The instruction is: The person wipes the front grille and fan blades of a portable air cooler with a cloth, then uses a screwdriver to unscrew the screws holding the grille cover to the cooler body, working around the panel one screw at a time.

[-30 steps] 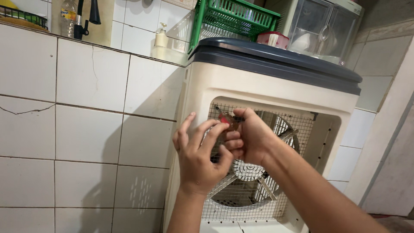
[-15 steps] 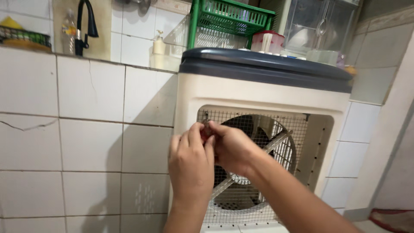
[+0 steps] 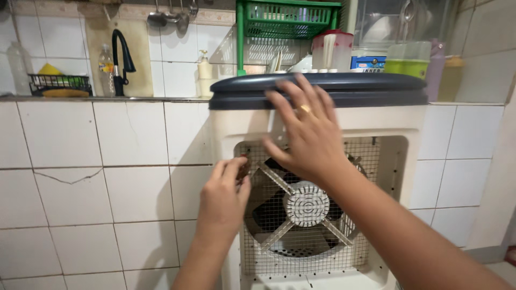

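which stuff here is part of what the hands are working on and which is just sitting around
In hand:
- air cooler
- its wire mesh guard
- fan behind the mesh
- small dark item in the left hand
- right hand, spread near the cooler's dark lid

Lying about:
- green crate
- black tap
- soap bottle
- hanging ladles

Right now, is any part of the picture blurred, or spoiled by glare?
Head view: the right hand is slightly soft at its fingertips; the left hand, wire mesh and tiles are sharp; lighting is even, with no strong glare.
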